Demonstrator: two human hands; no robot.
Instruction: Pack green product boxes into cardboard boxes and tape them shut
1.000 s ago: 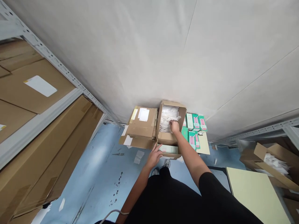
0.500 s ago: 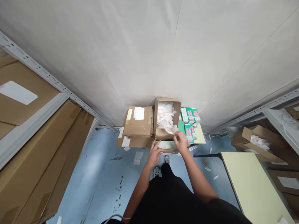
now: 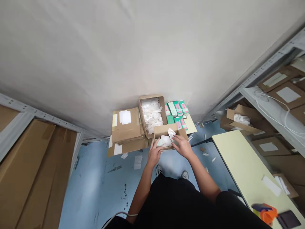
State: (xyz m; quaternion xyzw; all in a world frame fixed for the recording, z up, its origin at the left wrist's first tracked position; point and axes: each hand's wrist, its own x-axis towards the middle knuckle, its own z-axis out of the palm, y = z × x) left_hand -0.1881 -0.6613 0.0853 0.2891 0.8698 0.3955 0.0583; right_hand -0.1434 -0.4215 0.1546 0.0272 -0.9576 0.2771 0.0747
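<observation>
Steadying a small carton [image 3: 164, 135] with open left hand [image 3: 154, 152], right hand [image 3: 182, 145] pinching a white packet [image 3: 170, 133] over it, beside the open packet-filled box [image 3: 151, 115] on the floor's far edge.

A stockroom or warehouse: grey perforated metal shelving [image 3: 262, 68] holds labelled brown cardboard cartons [image 3: 283, 93], with an open carton of white plastic packets [image 3: 152, 114] on the blue floor [image 3: 100, 187].

A large pale grey-white wall [image 3: 147, 51] fills the upper frame. Below it lies a light blue floor [image 3: 95, 184], scuffed and dotted with paper scraps. Grey metal shelving [image 3: 14, 127] with big cardboard cartons [image 3: 30, 171] stands at the left; more shelving [image 3: 269, 105] runs along the right. A pale yellow-green table [image 3: 240, 162] sits at lower right. Lighting is soft and even.
</observation>
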